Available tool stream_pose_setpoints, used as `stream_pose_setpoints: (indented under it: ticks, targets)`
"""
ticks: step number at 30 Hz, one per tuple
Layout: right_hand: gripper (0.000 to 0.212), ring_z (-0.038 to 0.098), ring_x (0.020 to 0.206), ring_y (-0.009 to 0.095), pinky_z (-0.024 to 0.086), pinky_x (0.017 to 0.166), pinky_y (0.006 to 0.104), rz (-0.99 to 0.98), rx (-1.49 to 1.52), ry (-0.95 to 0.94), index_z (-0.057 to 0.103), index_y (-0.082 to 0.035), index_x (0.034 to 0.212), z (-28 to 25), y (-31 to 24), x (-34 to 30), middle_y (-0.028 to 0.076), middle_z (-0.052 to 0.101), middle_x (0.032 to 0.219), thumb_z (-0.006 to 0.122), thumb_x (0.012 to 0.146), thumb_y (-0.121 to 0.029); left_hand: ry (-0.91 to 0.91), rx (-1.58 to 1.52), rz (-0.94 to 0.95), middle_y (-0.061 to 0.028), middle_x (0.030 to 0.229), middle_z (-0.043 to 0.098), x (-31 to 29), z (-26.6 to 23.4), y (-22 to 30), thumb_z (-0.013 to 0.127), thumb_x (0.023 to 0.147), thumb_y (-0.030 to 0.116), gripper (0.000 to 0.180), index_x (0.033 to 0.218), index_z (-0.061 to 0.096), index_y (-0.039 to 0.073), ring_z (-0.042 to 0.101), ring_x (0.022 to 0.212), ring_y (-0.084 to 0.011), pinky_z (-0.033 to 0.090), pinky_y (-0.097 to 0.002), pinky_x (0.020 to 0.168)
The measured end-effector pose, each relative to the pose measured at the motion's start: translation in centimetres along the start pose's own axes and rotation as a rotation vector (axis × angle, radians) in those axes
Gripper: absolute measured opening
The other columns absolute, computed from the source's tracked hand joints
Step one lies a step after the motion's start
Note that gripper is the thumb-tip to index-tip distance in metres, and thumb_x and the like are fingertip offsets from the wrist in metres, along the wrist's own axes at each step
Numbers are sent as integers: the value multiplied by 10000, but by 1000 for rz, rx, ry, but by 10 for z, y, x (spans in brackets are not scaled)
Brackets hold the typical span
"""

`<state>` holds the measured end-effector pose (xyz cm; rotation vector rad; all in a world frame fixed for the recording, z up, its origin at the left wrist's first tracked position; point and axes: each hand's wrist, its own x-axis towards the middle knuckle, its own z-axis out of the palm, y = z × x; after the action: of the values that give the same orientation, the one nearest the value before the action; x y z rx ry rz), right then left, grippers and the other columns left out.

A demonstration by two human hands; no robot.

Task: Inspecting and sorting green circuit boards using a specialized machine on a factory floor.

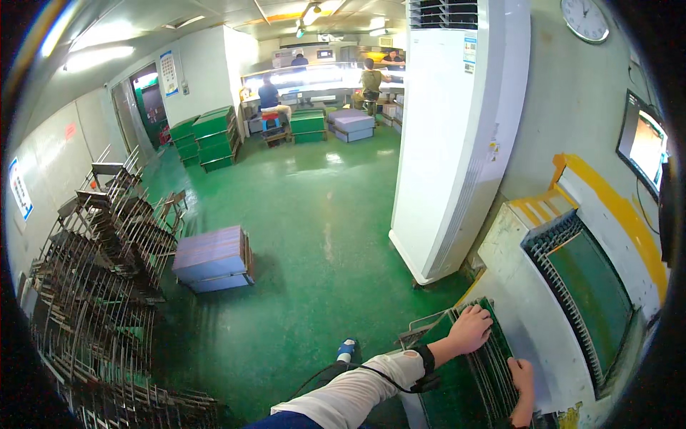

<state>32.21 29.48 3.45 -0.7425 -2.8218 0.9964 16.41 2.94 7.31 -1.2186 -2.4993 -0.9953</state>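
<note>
At the lower right stands a wire rack holding a row of upright thin green boards (437, 402), which look like circuit boards. My left hand (471, 329), with a black strap at the wrist and a white sleeve, reaches over the far end of the row. Its fingers curl closed on the top edge of a board. Nearer to me, my right hand (523, 379) is at the right side of the same row, its fingers bent round a board's edge. Fingertips of both hands are partly hidden. Beside them, another green board (589, 289) lies on the roller conveyor (566, 314) of a machine.
A tall white air conditioner (446, 143) stands ahead. Empty metal racks (107, 264) crowd the left side. On the green floor (307, 236) sits a stack of purple-grey panels (213, 257). Green stacks (214, 136) and seated people (270, 96) are farther back. A screen (643, 143) hangs right.
</note>
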Motion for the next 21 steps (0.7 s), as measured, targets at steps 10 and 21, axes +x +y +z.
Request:
stream_pose_setpoints:
  ticks: [10,21]
  targets:
    - [540,398,641,143,363,581,410,-69,37,19,476,51,724,-3,-25,-12,89,373,632,699,936,-394,-11,-17,-16,-70,1156,626,-2,-3,0,679,885,199,271,1117,721,68,529,1152,-281,397,-435,1069]
    - [498,563,654,231,457,652,440,-27,-66,16,667,54,826,0,-9,-5,188,618,692,696,948,-428,-7,-21,-12,-68,1156,628,-2,-2,0,679,883,195,265,1112,720,68,530,1152,-283,394,-435,1074]
